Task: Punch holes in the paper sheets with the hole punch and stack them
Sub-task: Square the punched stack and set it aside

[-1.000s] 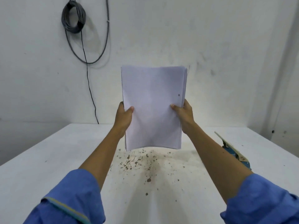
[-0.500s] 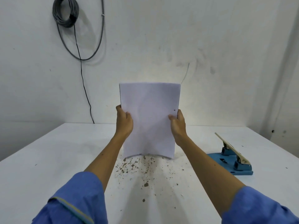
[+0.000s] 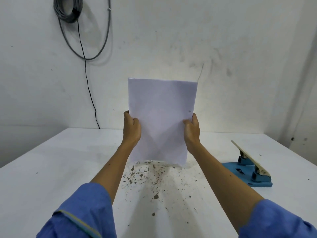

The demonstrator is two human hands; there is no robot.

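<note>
A stack of white paper sheets [image 3: 161, 117] stands upright, its bottom edge at or just above the white table [image 3: 51, 169]. One punched hole shows near its right edge. My left hand [image 3: 133, 128] grips the left edge and my right hand [image 3: 192, 130] grips the right edge. A blue hole punch [image 3: 247, 170] with a cream lever sits on the table to the right, apart from my right forearm. Its lever is raised.
Brown specks [image 3: 147, 176] are scattered on the table below the sheets. A coiled grey cable [image 3: 68, 9] hangs on the wall at upper left, with a black wire running down to the table's far edge.
The sheets came down from well above the table to its surface, and their edges look squared. The hole punch is now fully in view.
</note>
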